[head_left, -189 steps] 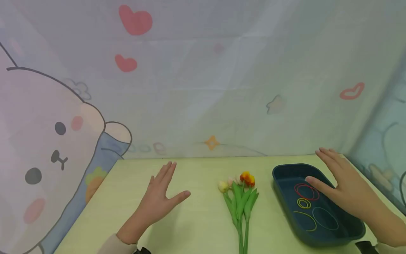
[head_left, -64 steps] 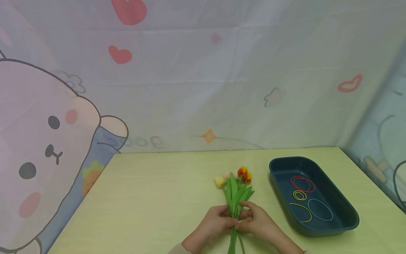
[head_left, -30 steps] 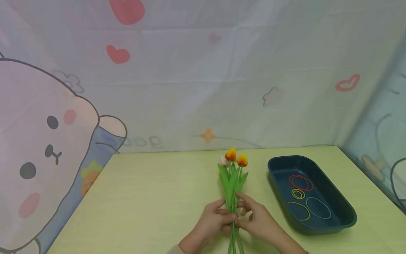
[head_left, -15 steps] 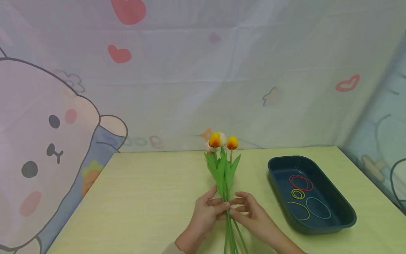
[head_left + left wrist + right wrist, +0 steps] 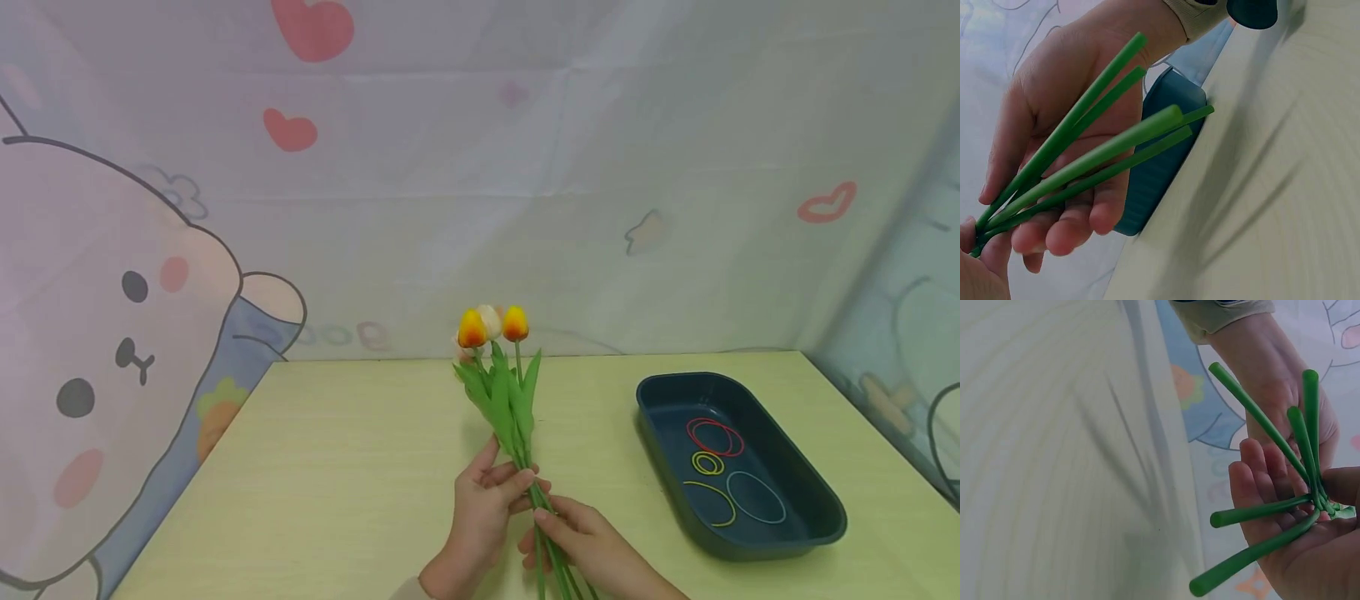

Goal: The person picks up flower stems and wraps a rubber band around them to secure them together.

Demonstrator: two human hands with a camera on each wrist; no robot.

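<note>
A bunch of tulips (image 5: 513, 408) leans a little left, its orange-yellow and white heads up near the back edge of the table. My left hand (image 5: 480, 508) grips the stems just below the leaves, thumb across the front. Lower down, my right hand (image 5: 588, 542) holds the same stems between its thumb and the fingers behind them. In the left wrist view several green stems (image 5: 1166, 120) fan out across the right palm, their cut ends free. The right wrist view shows the stem ends (image 5: 1235, 515) spreading above the table.
A dark blue tray (image 5: 817, 500) stands on the table (image 5: 337, 467) to the right. Red bands (image 5: 738, 442), yellow bands (image 5: 720, 463) and a pale blue band (image 5: 784, 508) lie in it. Behind the table hangs a printed cloth (image 5: 450, 208).
Earlier both hands were apart and the tulips lay on the table. Since then the hands gathered and raised the bunch, moving it leftward; the right hand has slid lower on the stems.
</note>
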